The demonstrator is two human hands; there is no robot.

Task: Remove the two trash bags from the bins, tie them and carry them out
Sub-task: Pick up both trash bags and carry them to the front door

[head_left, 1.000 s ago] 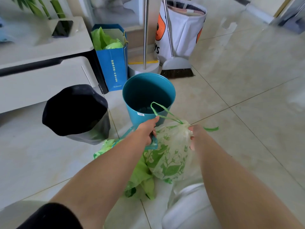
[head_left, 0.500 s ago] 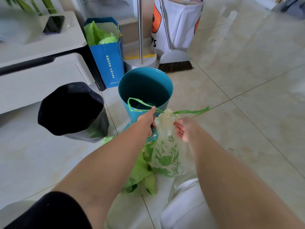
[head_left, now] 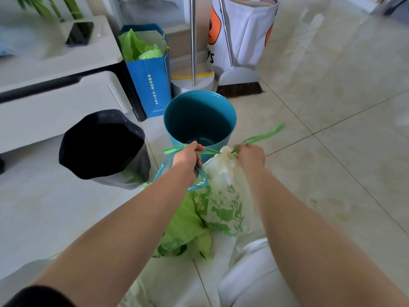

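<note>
Room-wise, your right side is the good one: tile floor [head_left: 332,173] stretches wide from 1 to 5 o'clock of the bags. The left is tight. The black bin [head_left: 104,142] sits at 9 o'clock, just beside the green bag [head_left: 183,229], and the cabinet [head_left: 55,103] runs behind it at 10, with a phone [head_left: 79,33] near its top edge.

Dead ahead at 12 is the teal bin [head_left: 199,116], its near rim right behind your knuckles. Past it stands a pole base [head_left: 193,84], with a broom [head_left: 240,85] at 1 and a white tote [head_left: 243,29] behind the broom. A blue paper bag [head_left: 152,85] is wedged at 11 between the cabinet and the pole base, with green plastic poking out the top.

The white bag [head_left: 223,202] sits on the floor between your forearms, neck bunched up, leaning on the green bag at its 8 o'clock. Both are close in front of your knee [head_left: 250,273] at 6.

Your left hand [head_left: 188,156] is fisted round one end of the green string [head_left: 263,135], and a blue loop [head_left: 199,180] hangs from under that fist. Your right hand [head_left: 251,157] pinches the string's other end right at the bag's neck, and the loose tail flicks off toward 2.
</note>
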